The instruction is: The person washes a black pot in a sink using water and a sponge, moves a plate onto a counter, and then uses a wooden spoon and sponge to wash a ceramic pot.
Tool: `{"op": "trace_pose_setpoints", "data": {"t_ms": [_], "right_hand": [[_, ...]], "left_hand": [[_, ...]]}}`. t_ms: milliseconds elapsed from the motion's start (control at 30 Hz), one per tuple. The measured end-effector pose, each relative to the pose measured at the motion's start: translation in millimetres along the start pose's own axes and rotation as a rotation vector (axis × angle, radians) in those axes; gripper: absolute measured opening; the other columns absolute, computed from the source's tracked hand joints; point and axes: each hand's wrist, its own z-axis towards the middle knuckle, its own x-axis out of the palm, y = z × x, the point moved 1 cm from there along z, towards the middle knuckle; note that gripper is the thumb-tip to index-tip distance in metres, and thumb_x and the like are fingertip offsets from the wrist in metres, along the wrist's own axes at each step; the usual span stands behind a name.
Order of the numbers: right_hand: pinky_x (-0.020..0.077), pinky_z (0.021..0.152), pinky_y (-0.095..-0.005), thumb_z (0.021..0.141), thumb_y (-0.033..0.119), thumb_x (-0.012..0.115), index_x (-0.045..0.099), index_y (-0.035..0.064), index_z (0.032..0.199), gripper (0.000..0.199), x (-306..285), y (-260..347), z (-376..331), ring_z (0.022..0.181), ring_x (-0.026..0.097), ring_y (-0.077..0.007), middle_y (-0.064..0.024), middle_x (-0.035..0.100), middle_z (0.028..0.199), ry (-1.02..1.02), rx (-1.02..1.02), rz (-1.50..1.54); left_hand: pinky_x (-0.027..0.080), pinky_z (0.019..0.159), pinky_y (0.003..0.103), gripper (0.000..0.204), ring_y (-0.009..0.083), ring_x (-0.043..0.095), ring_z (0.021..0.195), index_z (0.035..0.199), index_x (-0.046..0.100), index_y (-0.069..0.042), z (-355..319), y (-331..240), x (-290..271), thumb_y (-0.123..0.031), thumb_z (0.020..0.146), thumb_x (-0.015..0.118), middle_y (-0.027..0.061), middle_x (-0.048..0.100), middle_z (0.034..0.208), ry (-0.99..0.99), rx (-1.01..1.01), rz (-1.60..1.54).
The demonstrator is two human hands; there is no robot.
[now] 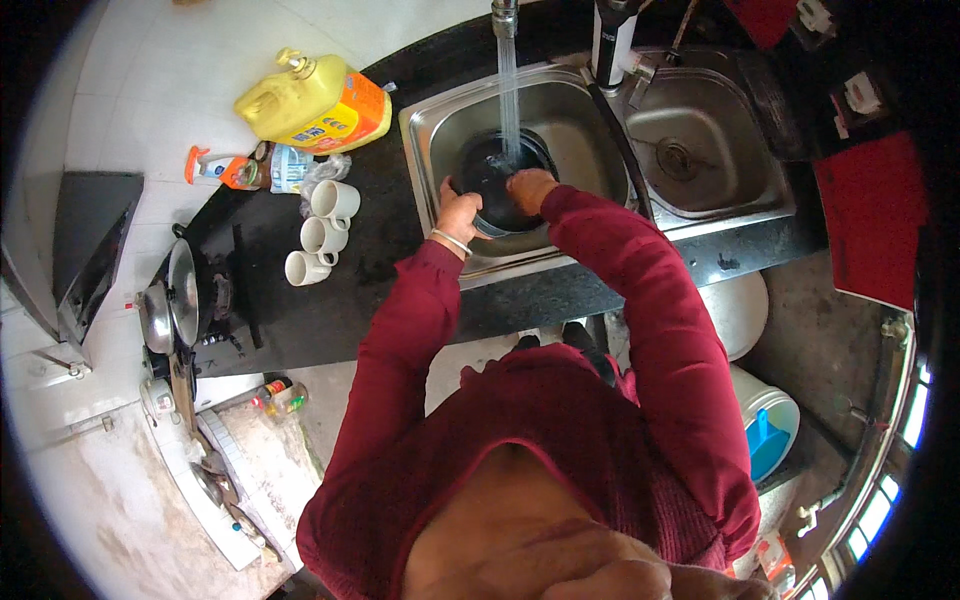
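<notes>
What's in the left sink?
A black pot under running water, with the left hand at its rim and the right hand over it. The pot covers part of the sink floor.

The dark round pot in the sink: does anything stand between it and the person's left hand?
Nothing visible does: the left hand holds the dark round pot at its left edge. The running water falls beside the right hand, away from that edge.
</notes>
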Motion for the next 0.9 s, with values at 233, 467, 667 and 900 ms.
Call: {"op": "trace_pose_setpoints", "data": {"t_ms": [233,467,667,900], "right_hand": [[0.0463,0.079,-0.0362,0.077,0.014,0.051,0.061,-0.0011,0.104,0.032,8.9,30.5,-5.3,0.09,0.061,-0.0287,-0.0222,0.062,0.096,0.071,-0.011,1.141],[0.0441,0.082,-0.0316,0.082,0.014,0.053,0.062,0.0157,0.108,0.028,23.0,16.8,-25.5,0.092,0.059,-0.0206,-0.0061,0.062,0.107,-0.086,-0.347,0.797],[0.0402,0.09,-0.0384,0.071,0.009,0.056,0.063,0.0157,0.104,0.034,-17.4,-20.2,-59.6,0.106,0.053,-0.025,-0.0062,0.056,0.116,-0.366,-0.171,-0.048],[0.0328,0.101,-0.0397,0.08,0.009,0.047,0.042,0.014,0.129,0.049,-40.8,14.1,-29.7,0.127,0.035,-0.0268,-0.0084,0.036,0.138,-0.733,-0.647,0.371]], "left_hand": [[0.045,0.079,0.039,0.08,0.0291,0.048,0.099,0.134,0.021,-0.002,-1.5,11.3,1.3,0.009,0.059,0.048,0.0149,0.045,0.113,-0.062,0.047,0.026],[0.044,0.079,0.037,0.078,0.0274,0.05,0.096,0.132,0.025,-0.003,-11.7,-14.2,-0.3,0.012,0.058,0.045,0.0131,0.047,0.109,0.044,0.123,-0.034],[0.049,0.066,0.043,0.075,0.0272,0.05,0.094,0.128,0.029,-0.004,-27.9,-22.0,8.9,0.012,0.056,0.045,0.0129,0.047,0.106,-0.02,0.038,-0.1],[0.051,0.075,0.049,0.07,0.0356,0.055,0.096,0.125,0.034,-0.006,-28.5,-32.7,10.9,0.012,0.059,0.044,0.0148,0.049,0.111,0.212,-0.022,-0.111]]}}
